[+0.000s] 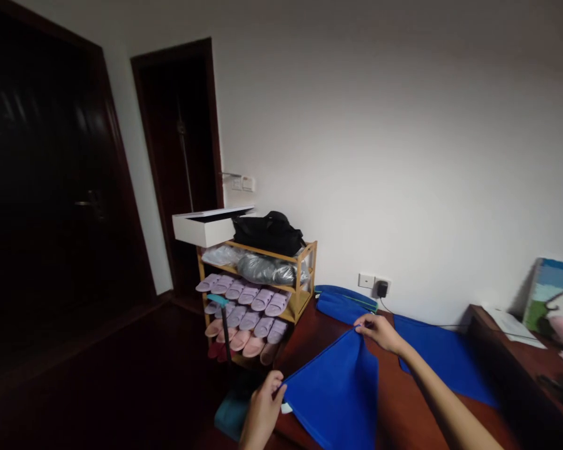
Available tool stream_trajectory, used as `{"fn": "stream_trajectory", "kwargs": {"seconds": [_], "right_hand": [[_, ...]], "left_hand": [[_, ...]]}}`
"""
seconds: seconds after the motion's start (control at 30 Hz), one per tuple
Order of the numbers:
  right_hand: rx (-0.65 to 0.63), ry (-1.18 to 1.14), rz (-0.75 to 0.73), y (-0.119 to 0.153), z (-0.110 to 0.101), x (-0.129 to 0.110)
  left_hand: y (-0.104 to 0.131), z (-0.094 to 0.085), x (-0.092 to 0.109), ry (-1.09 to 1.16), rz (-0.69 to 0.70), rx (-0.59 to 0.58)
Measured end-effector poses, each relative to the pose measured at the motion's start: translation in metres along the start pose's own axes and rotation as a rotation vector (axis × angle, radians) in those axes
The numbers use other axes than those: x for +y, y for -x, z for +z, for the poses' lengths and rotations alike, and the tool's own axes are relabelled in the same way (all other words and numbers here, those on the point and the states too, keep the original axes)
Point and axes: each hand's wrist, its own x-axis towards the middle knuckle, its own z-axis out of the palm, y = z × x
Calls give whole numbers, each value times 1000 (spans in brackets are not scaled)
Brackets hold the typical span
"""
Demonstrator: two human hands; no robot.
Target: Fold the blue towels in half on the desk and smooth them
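Note:
A blue cloth with a small white tag on its edge is stretched between my two hands above a reddish-brown table. My left hand pinches one corner beside the tag. At the far corner, my right hand grips the cloth between thumb and fingers. The top edge runs taut between them, and the rest hangs down. Another blue cloth lies flat to the right of my right hand. Behind it, a folded blue cloth with a green edge rests near the wall.
A wooden shoe rack holds several slippers, a black bag and a white box. A handled tool with a teal top stands before it. A plugged-in adapter trails a cable. A painted picture leans at right.

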Motion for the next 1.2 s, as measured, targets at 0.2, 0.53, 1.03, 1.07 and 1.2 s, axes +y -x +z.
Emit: {"fn": "stream_trajectory", "kwargs": {"seconds": [0.2, 0.53, 1.03, 1.07, 1.2], "right_hand": [[228, -74, 51, 69, -93, -48], [458, -156, 123, 164, -155, -85], [607, -208, 357, 271, -193, -63], [657, -209, 366, 276, -197, -57], [787, -203, 353, 266, -204, -32]], "left_hand": [[-25, -66, 138, 65, 265, -79], [-41, -99, 253, 162, 380, -251], [37, -39, 312, 314, 519, -668], [45, -32, 317, 320, 553, -700], [61, -5, 319, 361, 574, -754]]}}
